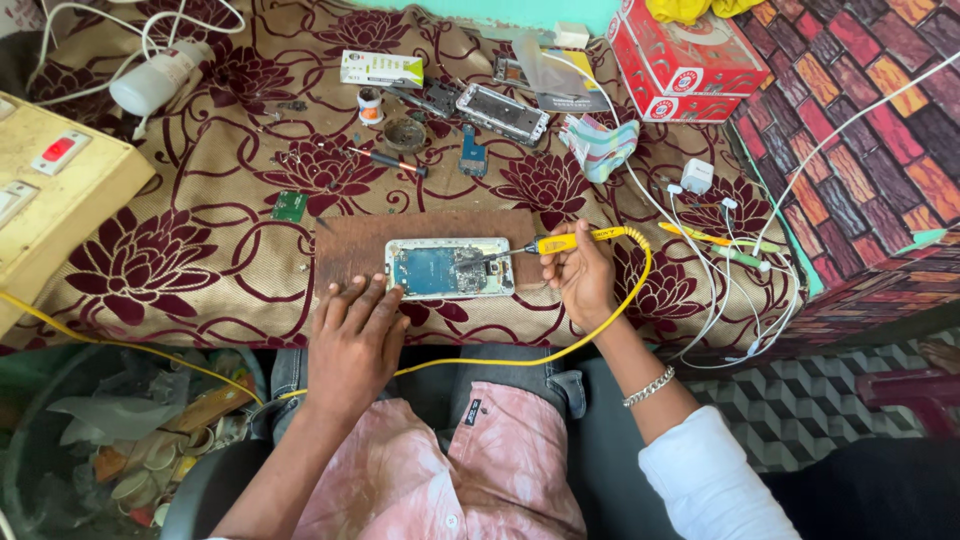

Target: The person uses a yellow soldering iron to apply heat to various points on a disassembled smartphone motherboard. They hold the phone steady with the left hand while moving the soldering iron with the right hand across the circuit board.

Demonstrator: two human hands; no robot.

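An opened phone (449, 268) with its blue circuit board exposed lies on a brown wooden board (352, 242) on the flowered cloth. My right hand (580, 275) grips a yellow soldering iron (560, 242), whose dark tip touches the phone's board near its right end. A yellow cord runs from the iron around my right wrist and off to the left. My left hand (355, 335) rests flat, fingers spread, at the board's front edge, just left of the phone, holding nothing.
A second opened phone (503, 112), a small blue circuit board (473, 152), a screwdriver (392, 160), a solder spool (370, 104), a white bottle (158, 76), a red box (685, 62) and white cables (720, 250) lie around. A beige switch box (50, 190) stands left; a waste bin (110, 440) below.
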